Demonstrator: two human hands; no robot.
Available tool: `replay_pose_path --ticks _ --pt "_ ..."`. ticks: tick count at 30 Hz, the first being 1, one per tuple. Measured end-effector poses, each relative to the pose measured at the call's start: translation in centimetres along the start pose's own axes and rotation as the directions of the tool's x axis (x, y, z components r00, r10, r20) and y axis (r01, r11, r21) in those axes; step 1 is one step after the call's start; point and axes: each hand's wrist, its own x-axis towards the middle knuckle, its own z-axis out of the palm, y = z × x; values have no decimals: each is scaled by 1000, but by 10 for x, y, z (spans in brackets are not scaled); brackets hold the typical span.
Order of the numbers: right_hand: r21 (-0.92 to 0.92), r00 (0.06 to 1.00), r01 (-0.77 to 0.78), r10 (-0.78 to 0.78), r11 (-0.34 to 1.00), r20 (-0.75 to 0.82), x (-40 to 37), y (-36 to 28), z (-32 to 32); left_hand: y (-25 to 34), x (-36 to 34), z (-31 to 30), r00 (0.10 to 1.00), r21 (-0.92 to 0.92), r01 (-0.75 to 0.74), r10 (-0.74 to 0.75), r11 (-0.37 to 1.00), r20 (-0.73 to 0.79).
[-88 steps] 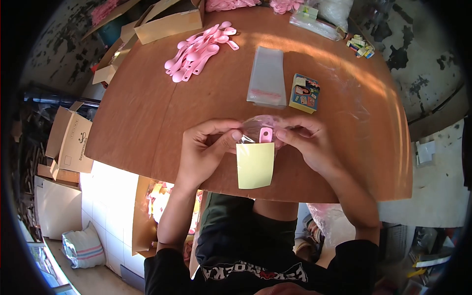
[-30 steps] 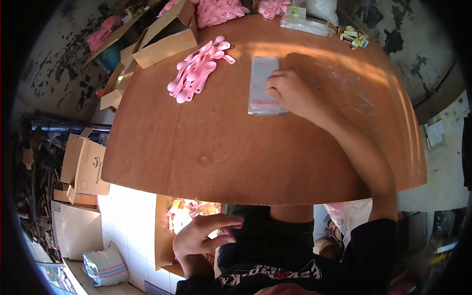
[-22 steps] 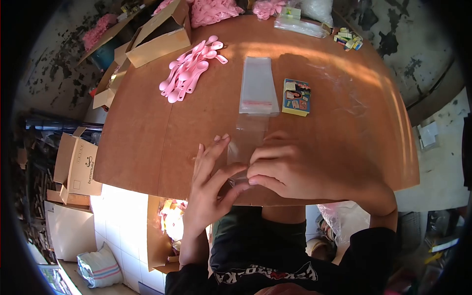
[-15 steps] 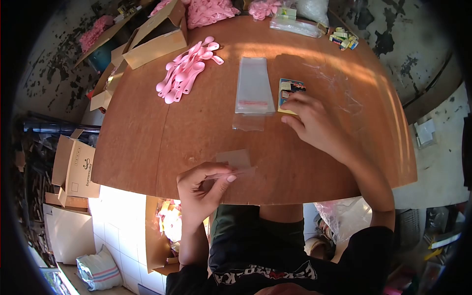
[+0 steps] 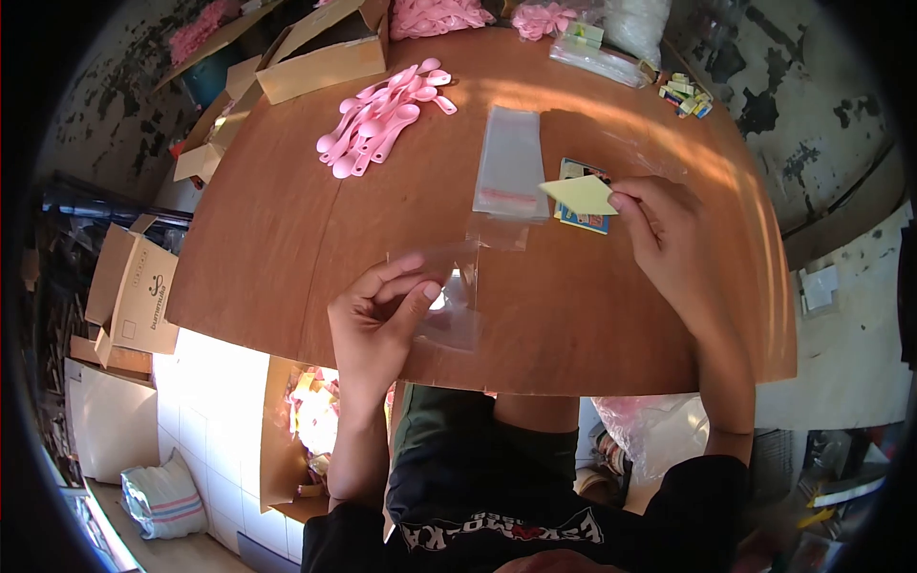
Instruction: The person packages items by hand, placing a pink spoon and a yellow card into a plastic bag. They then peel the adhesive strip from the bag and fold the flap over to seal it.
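A clear plastic bag is pinched between the thumb and fingers of my left hand, above the near part of the table. My right hand grips a pale yellow card by its right edge, thumb against fingers. Below that card lies a stack of printed cards, partly hidden by it. To the left of the stack is a pile of clear plastic bags with a reddish strip near the lower end. Farther left, pink spoons are heaped on the wooden table.
An open cardboard box stands at the table's far left edge. Along the back lie bags of pink items, a clear plastic packet and several small boxes. More cardboard boxes stand at the left.
My right hand has lifted the yellow card off the stack and moved slightly right. The bag in my left hand has turned and spread out. The whole view has shifted a little.
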Motion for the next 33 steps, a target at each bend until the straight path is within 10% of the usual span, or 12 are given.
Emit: replay_pose_path --ticks 8,22,33 --pt "607 996 -31 74 794 -46 4 -44 4 7 1 15 976 37 105 -111 994 190" --pt "551 962 -90 -71 829 263 2 -58 16 16 -8 18 954 56 89 -101 994 283" --pt "701 843 -218 -231 679 485 -4 -65 13 18 -17 32 927 255 -338 274 906 258"
